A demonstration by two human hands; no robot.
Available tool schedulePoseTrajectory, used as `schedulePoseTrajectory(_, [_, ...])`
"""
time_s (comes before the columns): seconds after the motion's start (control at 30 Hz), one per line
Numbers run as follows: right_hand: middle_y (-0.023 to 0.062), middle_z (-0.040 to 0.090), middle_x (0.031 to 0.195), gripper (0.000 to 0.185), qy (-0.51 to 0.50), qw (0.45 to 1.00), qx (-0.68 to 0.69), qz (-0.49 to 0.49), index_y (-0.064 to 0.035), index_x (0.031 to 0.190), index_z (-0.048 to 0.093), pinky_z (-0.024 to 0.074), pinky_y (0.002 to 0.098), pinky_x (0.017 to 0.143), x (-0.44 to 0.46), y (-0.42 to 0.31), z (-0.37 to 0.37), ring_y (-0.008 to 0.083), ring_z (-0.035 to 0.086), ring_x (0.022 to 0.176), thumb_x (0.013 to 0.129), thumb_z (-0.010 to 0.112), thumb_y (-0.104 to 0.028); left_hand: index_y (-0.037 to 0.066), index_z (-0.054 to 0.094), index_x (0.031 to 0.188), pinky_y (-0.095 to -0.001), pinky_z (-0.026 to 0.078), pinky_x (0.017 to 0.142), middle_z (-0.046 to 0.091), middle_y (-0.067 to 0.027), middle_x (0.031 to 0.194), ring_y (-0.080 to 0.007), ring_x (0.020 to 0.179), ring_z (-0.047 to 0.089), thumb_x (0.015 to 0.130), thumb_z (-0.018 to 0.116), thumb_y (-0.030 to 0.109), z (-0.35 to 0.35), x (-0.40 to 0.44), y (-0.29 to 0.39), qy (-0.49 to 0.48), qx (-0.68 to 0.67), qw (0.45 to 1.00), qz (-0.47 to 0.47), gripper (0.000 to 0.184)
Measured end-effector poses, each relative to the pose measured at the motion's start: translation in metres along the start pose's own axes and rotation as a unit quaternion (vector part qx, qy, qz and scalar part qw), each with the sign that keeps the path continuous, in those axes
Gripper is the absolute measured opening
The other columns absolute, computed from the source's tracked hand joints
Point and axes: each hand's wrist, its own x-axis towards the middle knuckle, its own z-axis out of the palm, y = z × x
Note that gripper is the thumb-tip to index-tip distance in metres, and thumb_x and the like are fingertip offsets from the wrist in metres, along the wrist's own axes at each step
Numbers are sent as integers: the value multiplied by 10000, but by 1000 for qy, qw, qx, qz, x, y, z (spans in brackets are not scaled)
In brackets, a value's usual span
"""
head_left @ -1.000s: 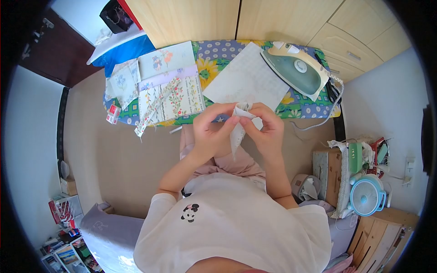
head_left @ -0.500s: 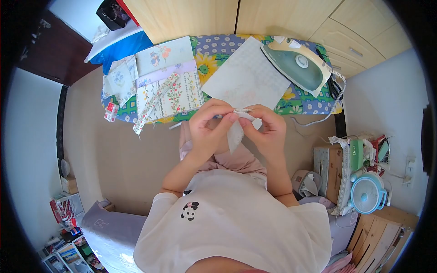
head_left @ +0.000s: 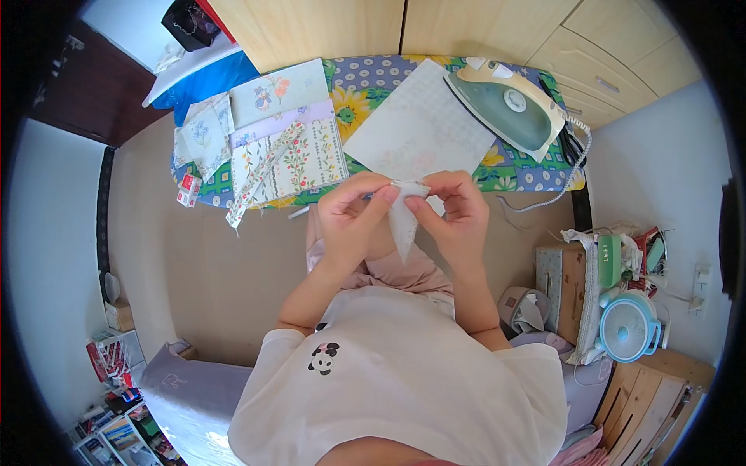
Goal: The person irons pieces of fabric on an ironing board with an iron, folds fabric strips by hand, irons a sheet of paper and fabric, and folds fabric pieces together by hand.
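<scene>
Between my two hands hangs a small piece of white fabric (head_left: 403,225), its lower end narrowing to a point. My left hand (head_left: 353,213) pinches its upper left edge between thumb and fingers. On the other side, my right hand (head_left: 454,208) grips the upper right edge the same way. Both hands are just in front of the ironing board (head_left: 369,74), over my lap. Beyond them a white cloth (head_left: 416,116) lies flat on the board's flowered cover. An iron (head_left: 509,105) rests at that cloth's right side.
Folded floral fabrics (head_left: 291,155) and a patterned strip (head_left: 264,175) lie on the board's left, beside a small red-and-white box (head_left: 188,189). The iron's cord (head_left: 548,206) loops off the right end. At lower right stand a blue-lidded pot (head_left: 628,330) and a wooden crate (head_left: 641,404).
The white fabric has turned between my fingers, so its pointed end hangs straighter and its top edge is stretched flatter. My hands have shifted only slightly.
</scene>
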Motion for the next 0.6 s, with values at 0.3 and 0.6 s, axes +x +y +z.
schedulePoseTrajectory(0.3, [33, 603, 766, 88, -72, 995, -75, -16, 0, 854, 629, 440, 219, 650, 4, 5, -11, 82, 543, 702, 778, 671, -16, -43, 643, 849, -237, 432, 699, 639, -87, 838, -137, 773, 571, 794, 641, -25, -4, 2, -9, -31, 5, 999, 44, 57])
schedulePoseTrajectory(0.6, [40, 599, 756, 74, -66, 995, -68, -1, 10, 847, 616, 428, 215, 627, 3, 10, -12, 81, 527, 679, 802, 653, -37, -28, 628, 806, -220, 423, 666, 623, -57, 804, -93, 739, 548, 798, 637, -14, 1, 6, -6, -21, 8, 1000, -6, 19])
